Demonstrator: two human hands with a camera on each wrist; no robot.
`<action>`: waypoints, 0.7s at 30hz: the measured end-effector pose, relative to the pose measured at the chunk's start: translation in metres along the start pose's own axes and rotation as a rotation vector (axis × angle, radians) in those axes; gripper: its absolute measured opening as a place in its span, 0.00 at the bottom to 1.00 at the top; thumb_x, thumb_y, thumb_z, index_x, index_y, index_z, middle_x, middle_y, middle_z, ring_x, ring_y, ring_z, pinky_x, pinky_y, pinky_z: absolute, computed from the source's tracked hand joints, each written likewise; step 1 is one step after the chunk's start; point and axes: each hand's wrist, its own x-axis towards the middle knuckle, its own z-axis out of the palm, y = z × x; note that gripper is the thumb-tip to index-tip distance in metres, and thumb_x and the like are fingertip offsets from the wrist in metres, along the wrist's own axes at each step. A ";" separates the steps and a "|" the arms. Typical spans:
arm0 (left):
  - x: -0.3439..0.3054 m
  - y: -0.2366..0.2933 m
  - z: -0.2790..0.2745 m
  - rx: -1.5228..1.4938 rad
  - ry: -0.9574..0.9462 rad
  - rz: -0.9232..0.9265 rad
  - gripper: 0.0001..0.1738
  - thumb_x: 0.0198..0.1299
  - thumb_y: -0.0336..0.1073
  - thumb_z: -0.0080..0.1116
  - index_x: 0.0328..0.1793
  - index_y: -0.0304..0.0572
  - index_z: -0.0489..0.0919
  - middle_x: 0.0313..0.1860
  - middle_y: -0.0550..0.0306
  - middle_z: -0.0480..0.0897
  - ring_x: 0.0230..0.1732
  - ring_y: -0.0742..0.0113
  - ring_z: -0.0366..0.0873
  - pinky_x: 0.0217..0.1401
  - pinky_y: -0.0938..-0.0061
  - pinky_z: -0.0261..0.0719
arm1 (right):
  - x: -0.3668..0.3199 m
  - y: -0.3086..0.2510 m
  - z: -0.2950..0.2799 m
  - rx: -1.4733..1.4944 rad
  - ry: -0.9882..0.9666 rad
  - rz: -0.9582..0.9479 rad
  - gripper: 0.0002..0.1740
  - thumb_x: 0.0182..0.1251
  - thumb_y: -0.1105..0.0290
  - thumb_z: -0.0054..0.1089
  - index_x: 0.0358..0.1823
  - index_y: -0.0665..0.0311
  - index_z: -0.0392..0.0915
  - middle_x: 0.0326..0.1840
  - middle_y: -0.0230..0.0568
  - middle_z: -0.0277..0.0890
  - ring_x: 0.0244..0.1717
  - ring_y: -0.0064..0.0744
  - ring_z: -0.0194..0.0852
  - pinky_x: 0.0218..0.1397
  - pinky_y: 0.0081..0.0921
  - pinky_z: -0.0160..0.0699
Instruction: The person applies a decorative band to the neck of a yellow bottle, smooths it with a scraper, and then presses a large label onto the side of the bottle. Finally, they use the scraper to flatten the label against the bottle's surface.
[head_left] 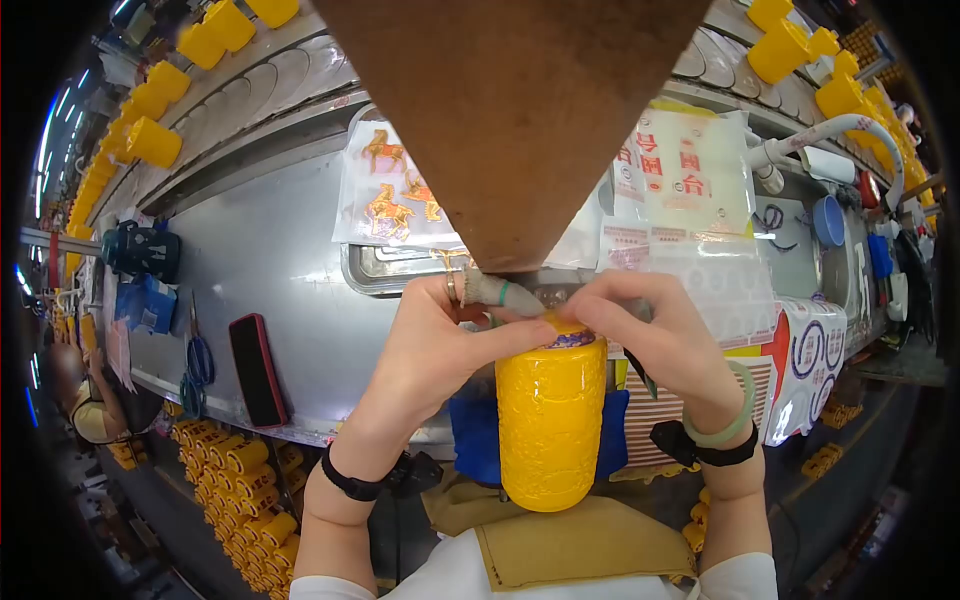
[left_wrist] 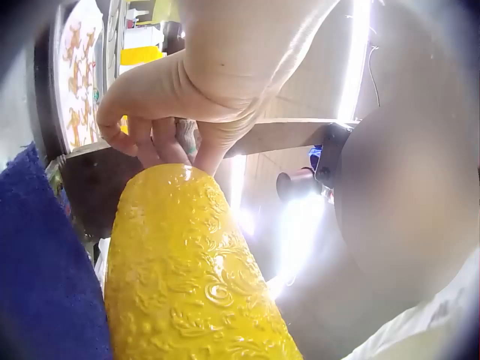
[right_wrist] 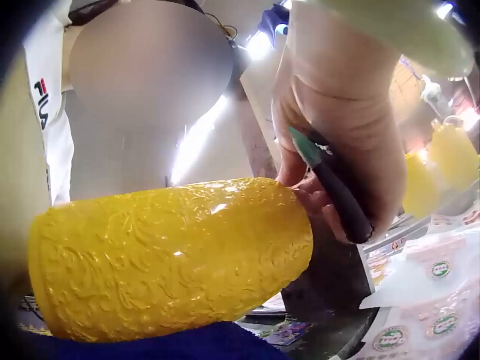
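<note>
A yellow embossed bottle point(head_left: 551, 425) lies over a blue cloth point(head_left: 473, 440), its neck end pointing away from the person. A purple patterned band point(head_left: 570, 340) shows at that end. My left hand point(head_left: 432, 335) pinches there with thumb and fingers; a grey cover point(head_left: 487, 289) sits on one of its fingers. From the other side, my right hand point(head_left: 660, 325) has its bent fingertips on the same end. Tucked against the right palm is a dark tool point(right_wrist: 337, 191) with a green tip. The fingers hide most of the neck.
A brown wooden post point(head_left: 520, 130) stands just beyond the hands. To the left on the metal table lie a phone point(head_left: 258, 370) and scissors point(head_left: 200, 360). Horse-figure sheets point(head_left: 385, 190) are on a tray. Printed plastic sheets point(head_left: 690, 180) lie at the right.
</note>
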 end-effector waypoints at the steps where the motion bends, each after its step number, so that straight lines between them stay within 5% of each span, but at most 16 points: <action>1: 0.000 0.000 0.000 0.001 -0.001 -0.001 0.10 0.55 0.23 0.76 0.44 0.34 0.90 0.43 0.55 0.91 0.46 0.70 0.85 0.56 0.72 0.80 | -0.001 0.001 0.001 0.001 0.001 0.000 0.12 0.75 0.69 0.62 0.43 0.74 0.86 0.37 0.36 0.86 0.41 0.21 0.78 0.50 0.24 0.77; 13: 0.000 0.000 -0.001 0.061 -0.006 -0.007 0.13 0.53 0.24 0.78 0.46 0.36 0.91 0.46 0.56 0.91 0.48 0.71 0.85 0.58 0.71 0.78 | -0.018 0.003 0.003 0.034 0.173 -0.011 0.12 0.78 0.68 0.59 0.47 0.71 0.86 0.41 0.33 0.85 0.44 0.20 0.76 0.50 0.23 0.74; 16: -0.006 -0.006 0.003 0.049 0.049 0.033 0.12 0.58 0.27 0.76 0.47 0.34 0.90 0.42 0.60 0.92 0.42 0.78 0.83 0.49 0.78 0.78 | -0.028 0.006 0.006 0.048 0.230 0.008 0.14 0.81 0.67 0.55 0.48 0.70 0.85 0.40 0.32 0.82 0.44 0.19 0.73 0.51 0.21 0.72; 19: -0.012 -0.018 -0.003 0.029 0.091 0.209 0.14 0.71 0.37 0.65 0.49 0.31 0.89 0.51 0.53 0.90 0.45 0.74 0.82 0.52 0.76 0.77 | -0.044 0.020 0.011 0.070 0.302 -0.060 0.16 0.84 0.67 0.48 0.52 0.70 0.84 0.42 0.32 0.79 0.45 0.19 0.71 0.51 0.21 0.71; 21: -0.013 -0.022 -0.015 0.237 -0.084 0.528 0.32 0.80 0.55 0.45 0.53 0.31 0.88 0.59 0.48 0.83 0.54 0.67 0.76 0.62 0.70 0.71 | -0.056 0.032 0.016 0.109 0.333 -0.106 0.17 0.85 0.69 0.43 0.56 0.69 0.82 0.44 0.32 0.77 0.44 0.20 0.69 0.51 0.21 0.71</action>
